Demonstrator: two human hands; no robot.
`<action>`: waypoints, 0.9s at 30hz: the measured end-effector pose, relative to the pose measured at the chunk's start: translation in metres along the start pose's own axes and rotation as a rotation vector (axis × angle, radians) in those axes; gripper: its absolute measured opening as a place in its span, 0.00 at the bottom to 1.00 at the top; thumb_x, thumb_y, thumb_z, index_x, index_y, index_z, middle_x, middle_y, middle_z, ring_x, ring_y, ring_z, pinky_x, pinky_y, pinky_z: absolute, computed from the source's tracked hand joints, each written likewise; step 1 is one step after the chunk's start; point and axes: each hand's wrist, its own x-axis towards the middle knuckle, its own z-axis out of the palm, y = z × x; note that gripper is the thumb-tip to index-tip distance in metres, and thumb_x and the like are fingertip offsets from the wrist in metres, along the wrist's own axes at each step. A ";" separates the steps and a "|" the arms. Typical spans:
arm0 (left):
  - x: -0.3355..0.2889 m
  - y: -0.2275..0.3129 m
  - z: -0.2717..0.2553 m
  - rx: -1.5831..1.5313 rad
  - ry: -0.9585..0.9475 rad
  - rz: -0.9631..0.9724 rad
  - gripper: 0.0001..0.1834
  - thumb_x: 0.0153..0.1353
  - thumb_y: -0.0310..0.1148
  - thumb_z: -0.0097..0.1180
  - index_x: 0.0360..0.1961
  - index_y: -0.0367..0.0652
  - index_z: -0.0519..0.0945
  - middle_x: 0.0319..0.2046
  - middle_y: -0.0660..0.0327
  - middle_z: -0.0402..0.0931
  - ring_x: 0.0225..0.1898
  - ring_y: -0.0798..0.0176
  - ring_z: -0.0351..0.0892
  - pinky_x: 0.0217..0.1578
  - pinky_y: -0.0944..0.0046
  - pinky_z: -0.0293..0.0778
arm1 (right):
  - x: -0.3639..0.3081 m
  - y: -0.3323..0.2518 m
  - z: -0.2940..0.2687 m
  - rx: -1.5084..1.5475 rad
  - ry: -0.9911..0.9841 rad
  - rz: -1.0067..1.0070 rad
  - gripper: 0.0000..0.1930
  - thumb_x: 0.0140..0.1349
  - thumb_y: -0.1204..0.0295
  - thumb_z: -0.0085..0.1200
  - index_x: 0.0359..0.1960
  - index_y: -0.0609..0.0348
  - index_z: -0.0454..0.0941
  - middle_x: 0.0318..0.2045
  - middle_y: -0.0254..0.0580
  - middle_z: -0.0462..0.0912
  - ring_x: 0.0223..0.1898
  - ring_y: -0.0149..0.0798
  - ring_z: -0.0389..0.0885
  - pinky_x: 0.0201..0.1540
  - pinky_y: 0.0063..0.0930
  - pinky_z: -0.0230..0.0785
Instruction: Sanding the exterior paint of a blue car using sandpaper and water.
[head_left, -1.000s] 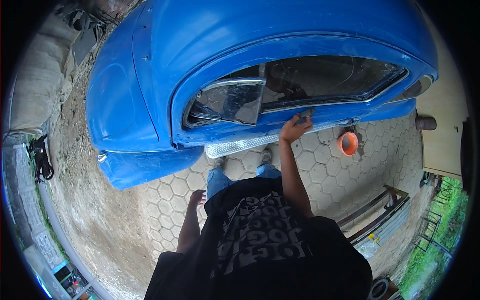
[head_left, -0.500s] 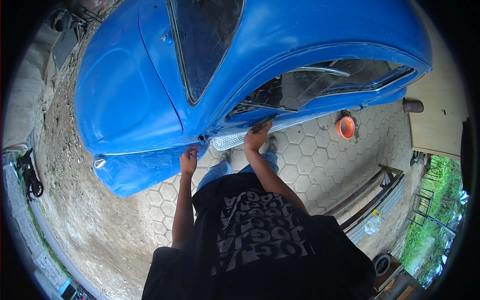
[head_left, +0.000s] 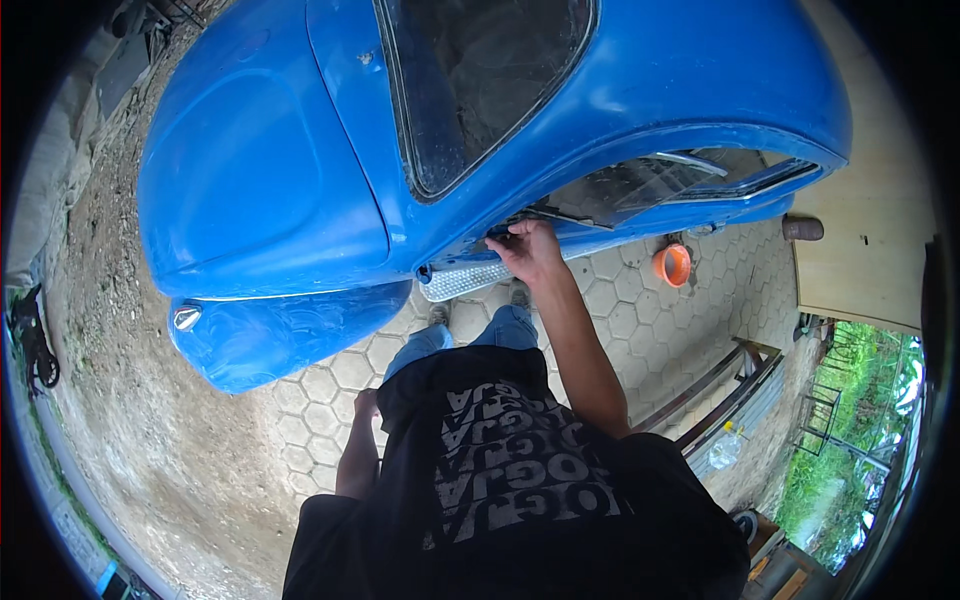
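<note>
A blue car [head_left: 270,170] with a rounded body stands before me. At its side, just below the front corner of the side window [head_left: 640,185], my right hand [head_left: 530,250] is raised against the bodywork. Its fingers are drawn together in a pinch, and a small dark patch shows at their tips; what they hold, if anything, I cannot make out. My left hand [head_left: 367,403] hangs low beside my hip, partly behind my dark shirt, its fingers hidden. Under the right hand runs a ribbed metal running board [head_left: 465,281]. The blue fender [head_left: 290,335] bulges out to the left.
An orange bucket [head_left: 672,265] stands on the hexagonal paving [head_left: 620,320] to the right. Further right are a pale board [head_left: 860,230], a metal-framed bench [head_left: 720,400] and a clear bottle [head_left: 724,448]. Bare dirt [head_left: 170,450] lies to the left.
My left hand has dropped from beside the fender to my hip. My right hand has shifted slightly to the right, with its fingers turned toward the car. The view has shifted a little.
</note>
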 end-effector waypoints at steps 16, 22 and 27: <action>-0.026 0.160 -0.088 -0.858 0.242 -0.054 0.15 0.60 0.38 0.46 0.41 0.44 0.80 0.26 0.59 0.78 0.21 0.67 0.75 0.22 0.67 0.71 | 0.005 -0.008 -0.017 0.146 -0.018 0.409 0.28 0.48 0.73 0.40 0.52 0.78 0.59 0.53 0.63 0.65 0.59 0.57 0.62 0.67 0.50 0.48; -0.047 0.186 -0.083 -1.098 0.180 -0.140 0.17 0.61 0.43 0.45 0.46 0.48 0.78 0.33 0.61 0.77 0.27 0.66 0.76 0.26 0.66 0.71 | 0.020 -0.013 -0.017 0.196 -0.001 0.514 0.35 0.50 0.71 0.39 0.56 0.88 0.48 0.60 0.73 0.54 0.64 0.63 0.53 0.68 0.48 0.51; -0.078 0.240 -0.121 -1.175 0.180 0.042 0.17 0.63 0.40 0.41 0.48 0.47 0.76 0.35 0.63 0.76 0.32 0.67 0.76 0.32 0.67 0.71 | 0.004 -0.039 -0.024 0.315 -0.296 0.585 0.36 0.50 0.70 0.39 0.57 0.88 0.46 0.61 0.73 0.52 0.65 0.62 0.53 0.68 0.46 0.51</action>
